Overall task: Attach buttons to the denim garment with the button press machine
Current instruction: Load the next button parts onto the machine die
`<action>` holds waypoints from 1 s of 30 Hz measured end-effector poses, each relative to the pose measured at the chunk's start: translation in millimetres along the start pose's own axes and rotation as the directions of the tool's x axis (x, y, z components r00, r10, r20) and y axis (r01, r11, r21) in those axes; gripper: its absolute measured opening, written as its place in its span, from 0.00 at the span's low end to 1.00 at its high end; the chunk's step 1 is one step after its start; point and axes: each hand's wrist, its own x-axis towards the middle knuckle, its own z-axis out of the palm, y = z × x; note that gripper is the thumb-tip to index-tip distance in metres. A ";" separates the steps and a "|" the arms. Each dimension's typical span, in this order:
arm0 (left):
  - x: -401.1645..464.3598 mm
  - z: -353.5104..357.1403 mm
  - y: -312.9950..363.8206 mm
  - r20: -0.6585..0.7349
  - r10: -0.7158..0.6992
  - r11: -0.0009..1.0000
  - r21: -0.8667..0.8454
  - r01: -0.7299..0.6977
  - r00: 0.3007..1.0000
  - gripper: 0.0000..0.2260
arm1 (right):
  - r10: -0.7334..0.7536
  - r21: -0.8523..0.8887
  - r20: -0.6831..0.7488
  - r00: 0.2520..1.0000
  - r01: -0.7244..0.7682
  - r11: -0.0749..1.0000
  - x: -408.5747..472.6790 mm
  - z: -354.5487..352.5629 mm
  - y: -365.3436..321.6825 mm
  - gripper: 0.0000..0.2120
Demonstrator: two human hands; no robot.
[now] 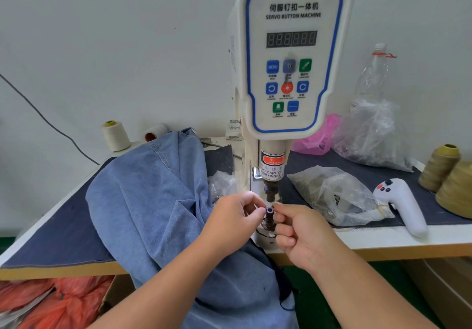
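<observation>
Left hand [233,220] and right hand [297,229] at lower die post [269,216] of servo button machine [291,55], fingers curled, fingertips meeting at post top; grip indistinct. Denim garment [153,201] draped left, over table edge [383,250]. 2 clear bags [334,195] of hardware right.

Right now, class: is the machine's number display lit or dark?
Dark: the display shows only unlit grey digit segments.
</observation>
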 end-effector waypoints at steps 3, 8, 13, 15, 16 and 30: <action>0.4 0.9 0.2 0.005 0.000 1.000 -0.004 0.000 1.000 0.06 | 0.007 -0.001 -0.018 1.000 -0.007 1.000 -1.6 4.2 -1.0 0.09; 0.3 0.2 -1.3 0.001 -0.004 1.000 -0.008 0.004 1.000 0.06 | 0.044 0.049 -0.050 0.998 -0.041 0.998 -3.1 8.9 -1.8 0.09; -0.2 0.1 -0.5 0.006 0.003 1.000 0.005 -0.003 1.000 0.07 | 0.109 0.213 0.019 0.994 -0.110 0.971 -7.1 10.3 -3.4 0.07; -0.1 -0.3 -0.8 0.007 0.007 1.000 0.006 -0.007 1.000 0.07 | 0.132 0.248 0.054 0.990 -0.141 0.958 -9.4 9.5 -5.0 0.07; -0.2 -0.3 -1.1 0.007 0.007 1.000 0.008 -0.007 1.000 0.06 | 0.139 0.264 0.067 0.988 -0.152 0.952 -10.2 9.2 -5.6 0.07; 0.7 -6.0 -8.9 -0.001 0.003 0.999 0.033 -0.003 1.000 0.07 | 0.107 0.479 0.178 0.978 -0.181 0.859 -20.2 9.6 1.5 0.03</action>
